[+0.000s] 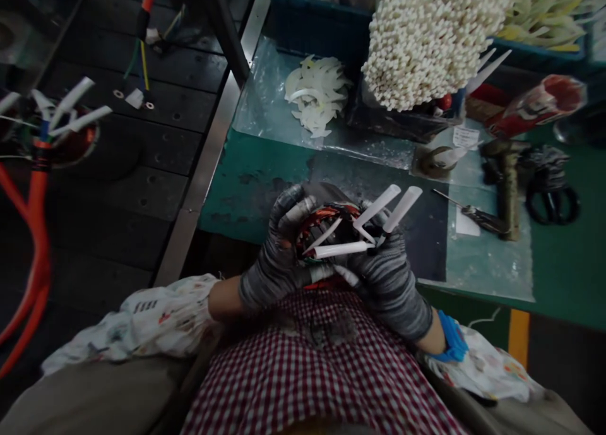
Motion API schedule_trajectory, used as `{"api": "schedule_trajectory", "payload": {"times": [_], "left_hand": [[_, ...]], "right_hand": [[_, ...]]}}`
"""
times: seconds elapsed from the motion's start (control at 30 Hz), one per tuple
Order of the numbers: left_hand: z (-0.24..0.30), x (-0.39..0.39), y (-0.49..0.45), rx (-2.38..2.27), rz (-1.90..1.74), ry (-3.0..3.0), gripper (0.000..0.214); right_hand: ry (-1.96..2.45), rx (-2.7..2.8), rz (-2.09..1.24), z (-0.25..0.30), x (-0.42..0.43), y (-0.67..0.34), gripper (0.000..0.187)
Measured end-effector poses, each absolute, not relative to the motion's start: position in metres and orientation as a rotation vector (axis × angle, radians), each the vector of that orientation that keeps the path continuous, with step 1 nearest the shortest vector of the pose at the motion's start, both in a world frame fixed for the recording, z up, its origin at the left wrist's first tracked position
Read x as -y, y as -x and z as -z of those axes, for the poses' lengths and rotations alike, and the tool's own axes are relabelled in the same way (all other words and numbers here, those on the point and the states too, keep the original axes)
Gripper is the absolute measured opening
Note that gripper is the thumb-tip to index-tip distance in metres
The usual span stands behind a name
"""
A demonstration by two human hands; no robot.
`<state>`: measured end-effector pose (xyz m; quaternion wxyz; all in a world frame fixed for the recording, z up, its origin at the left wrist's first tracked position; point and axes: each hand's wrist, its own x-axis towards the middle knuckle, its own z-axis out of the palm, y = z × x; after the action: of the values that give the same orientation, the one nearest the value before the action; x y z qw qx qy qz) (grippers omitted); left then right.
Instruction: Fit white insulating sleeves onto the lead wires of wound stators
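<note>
Close to my body, at the table's front edge, I hold a motor stator [326,223] with copper windings showing inside its ring. My left hand [279,252], in a grey striped glove with taped fingertips, wraps round its left side. On its right side grips my right hand [391,277], gloved the same way; some of its fingers are hidden behind the stator. White insulating sleeves [343,250] stick out from the windings, two of them pointing up and right past my right hand. The stator's underside cannot be seen.
White crescent-shaped pieces [317,94] lie on plastic sheeting. Behind stand a bundle of thin white tubes [426,43] and blue bins [322,24]. Rightward are a screwdriver [483,219], scissors [552,195] and a red can [540,107]. Another stator with orange cable [40,195] sits on the slatted conveyor [156,138].
</note>
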<state>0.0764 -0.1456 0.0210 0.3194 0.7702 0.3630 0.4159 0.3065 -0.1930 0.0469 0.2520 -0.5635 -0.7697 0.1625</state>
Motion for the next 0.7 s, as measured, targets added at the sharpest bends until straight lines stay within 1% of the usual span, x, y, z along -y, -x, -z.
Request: {"api": "schedule_trajectory", "payload": {"times": [0.1, 0.13, 0.2, 0.27, 0.37, 0.5, 0.57, 0.7], "left_hand": [[-0.029, 0.134, -0.083, -0.934, -1.114, -2.083, 0.101], [-0.032, 0.130, -0.085, -0.928, -1.113, -2.091, 0.100], [-0.037, 0.125, -0.090, -0.916, -1.085, -2.100, 0.098], [-0.042, 0.123, -0.094, -0.895, -1.053, -2.113, 0.096], [-0.049, 0.122, -0.097, -0.871, -1.005, -2.146, 0.095], [-0.056, 0.121, -0.098, -0.854, -0.957, -2.210, 0.101], [-0.058, 0.122, -0.098, -0.837, -0.950, -2.244, 0.102], [-0.060, 0.125, -0.102, -0.858, -0.958, -2.277, 0.096]], "right_hand": [[1.425, 2.185, -0.267, -0.050, 0.193, -0.327, 0.037], [1.419, 2.198, -0.213, -0.050, 0.193, -0.334, 0.031], [1.458, 2.177, -0.114, -0.051, 0.192, -0.344, 0.025], [1.452, 2.185, -0.104, -0.050, 0.190, -0.350, 0.025], [1.360, 2.235, -0.224, -0.048, 0.182, -0.358, 0.026], [1.326, 2.315, -0.354, -0.045, 0.176, -0.362, 0.027], [1.372, 2.315, -0.339, -0.042, 0.180, -0.360, 0.028], [1.490, 2.207, -0.210, -0.036, 0.195, -0.348, 0.027]]}}
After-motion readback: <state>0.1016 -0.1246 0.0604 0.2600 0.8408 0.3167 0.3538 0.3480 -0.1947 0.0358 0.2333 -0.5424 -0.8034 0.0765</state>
